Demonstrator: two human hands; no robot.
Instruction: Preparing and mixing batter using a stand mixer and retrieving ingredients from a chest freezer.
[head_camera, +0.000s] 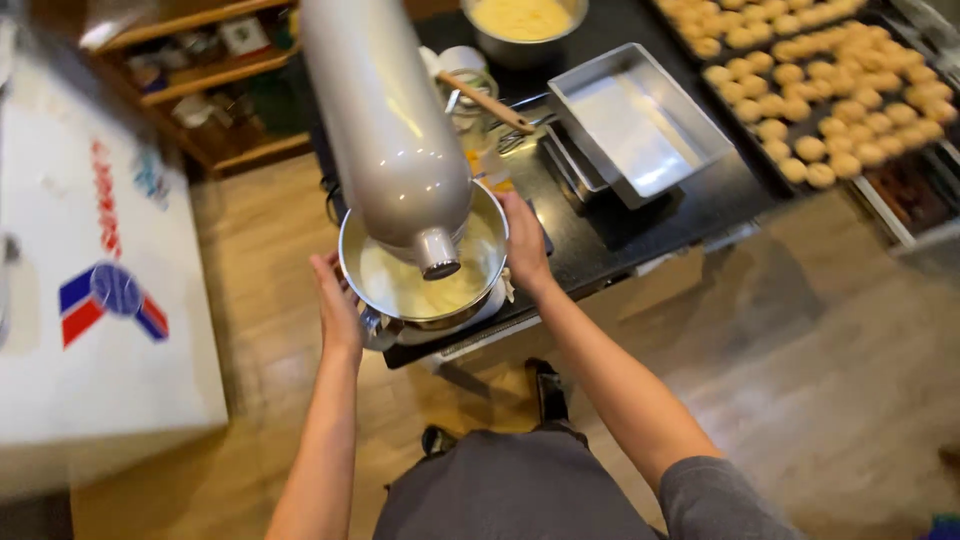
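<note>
Mixing bowl (400, 290) of shiny steel sits on the base of a stand mixer at the front edge of a black counter (640, 225), holding a pale, creamy batter that coats its inside. The mixer head (385, 120), grey and rounded, is tilted up over the bowl, and its bare attachment shaft points down at the batter. The person's left hand (338, 305) lies flat against the bowl's left wall, fingers together and extended. The right hand (522, 240) cups the bowl's right rim, fingers pressed together along the metal. Just behind the bowl stand a jar with a wooden-handled tool and a stack of empty rectangular metal pans (635, 125). Farther back sits a second steel bowl (522, 25) of yellow batter. To the right, a dark tray (900, 190) carries rows of small round golden pastries. A white chest (100, 270) stands to the left on the wooden floor.
</note>
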